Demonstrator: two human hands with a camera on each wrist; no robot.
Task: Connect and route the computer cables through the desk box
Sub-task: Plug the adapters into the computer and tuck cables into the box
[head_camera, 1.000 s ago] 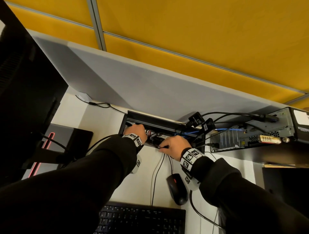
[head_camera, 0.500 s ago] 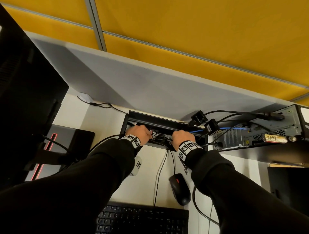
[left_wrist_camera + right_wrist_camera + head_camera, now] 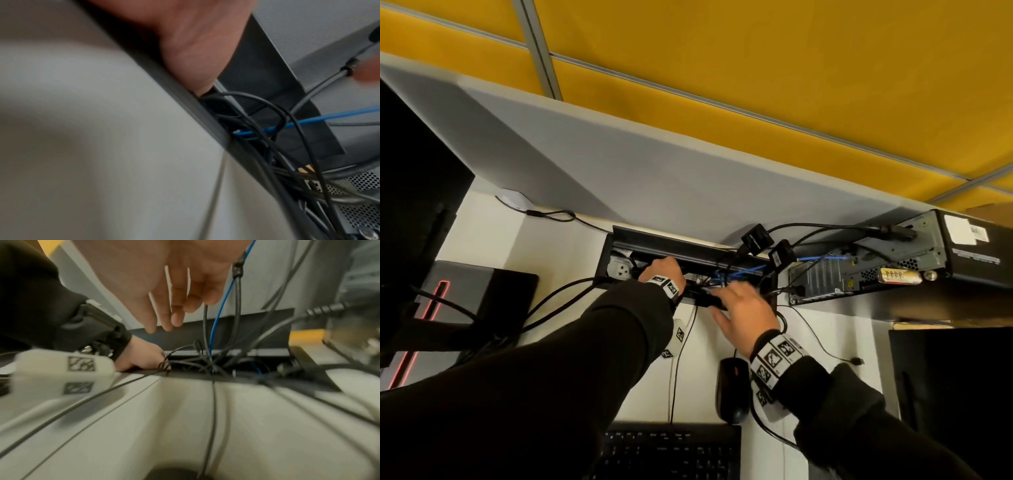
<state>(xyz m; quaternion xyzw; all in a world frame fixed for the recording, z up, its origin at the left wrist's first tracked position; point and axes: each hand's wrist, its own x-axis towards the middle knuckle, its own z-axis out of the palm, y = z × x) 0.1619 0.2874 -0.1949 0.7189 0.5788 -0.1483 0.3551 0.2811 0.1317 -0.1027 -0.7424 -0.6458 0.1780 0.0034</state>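
Observation:
The black desk box (image 3: pixel 688 251) is sunk into the white desk against the grey partition, and black cables (image 3: pixel 722 263) and a blue cable (image 3: pixel 743 272) run into it. My left hand (image 3: pixel 662 270) reaches over the box's front rim (image 3: pixel 201 116). Its fingers dip inside beside a black cable loop (image 3: pixel 164 365), and what they hold is hidden. My right hand (image 3: pixel 743 308) hovers over the front rim with straight, spread fingers (image 3: pixel 164 318) and holds nothing. The blue cable (image 3: pixel 222 305) and a black cable (image 3: pixel 236 293) hang just right of it.
A small computer (image 3: pixel 859 274) lies right of the box with plugs in its rear. A mouse (image 3: pixel 732 390) and keyboard (image 3: pixel 671 452) sit near me, their thin cords running to the box. A monitor (image 3: pixel 414 205) and its stand fill the left.
My right hand has drawn back out of the box and spread its fingers above the front rim. The left hand stays in the box's left part.

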